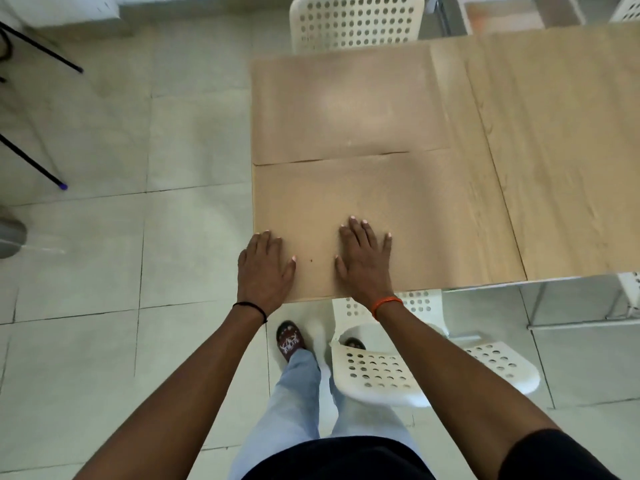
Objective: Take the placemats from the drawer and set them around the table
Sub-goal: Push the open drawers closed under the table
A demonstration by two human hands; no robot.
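Near placemat [398,209]: a tan rectangular sheet lying flat on the left end of the tabletop [561,161], its near edge along the tabletop's near edge and its left edge close to the tabletop's left edge.
Far placemat [346,105]: a second tan sheet just beyond the first, also flat; the two meet along a thin dark seam, and whether they touch or slightly overlap I cannot tell.
Left hand [265,268]: palm down, fingers spread and flat, resting on the near left corner of the near placemat, partly over the tabletop's edge; it pinches nothing.
Right hand [365,258]: palm down, fingers spread, pressed flat on the near placemat a little right of the left hand; empty as well.
Step in hand: judged from the flat palms, the near placemat is being squared up and smoothed into its place setting.
Seats: a white perforated chair [377,372] stands near the person's legs by the near edge, and another white chair [356,22] at the far edge beyond the far placemat.
Rest of tabletop: the wood to the right shows bare.
Drawer: not in view.
Next move calls for: lifting both hands clear without dragging the sheet, then laying mats at the uncovered right side, probably fetching them first, since neither hand holds one.
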